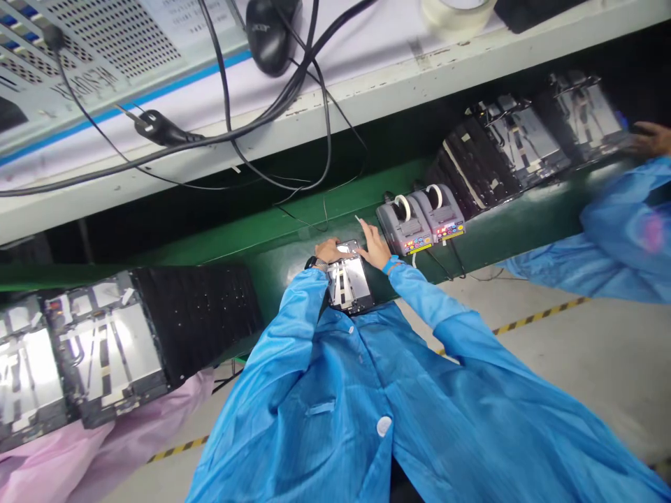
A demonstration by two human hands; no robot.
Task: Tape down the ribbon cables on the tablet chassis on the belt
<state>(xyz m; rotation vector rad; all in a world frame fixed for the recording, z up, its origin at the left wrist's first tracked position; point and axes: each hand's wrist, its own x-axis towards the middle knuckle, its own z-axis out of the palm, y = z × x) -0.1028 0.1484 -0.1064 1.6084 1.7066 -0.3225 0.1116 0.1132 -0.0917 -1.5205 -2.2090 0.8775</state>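
A dark tablet-sized device frame (pixel 349 281) with silver panels and black strips lies on the green conveyor belt (pixel 293 255), close to my chest. My left hand (pixel 329 250) grips its far edge, with a dark watch on that wrist. My right hand (pixel 375 246) sits just beyond the device's right corner, its fingertips pinching a small white strip (pixel 358 221). What the strip is made of is too small to tell. Two grey tape dispensers (pixel 420 218) stand on the belt close to the right of my right hand.
Stacks of similar device frames (pixel 99 349) lie on the belt to my left and right. A co-worker's hand (pixel 653 138) in a blue sleeve reaches in at far right. Beyond the belt, a white shelf (pixel 335 105) holds black cables, a computer mouse and a tape roll.
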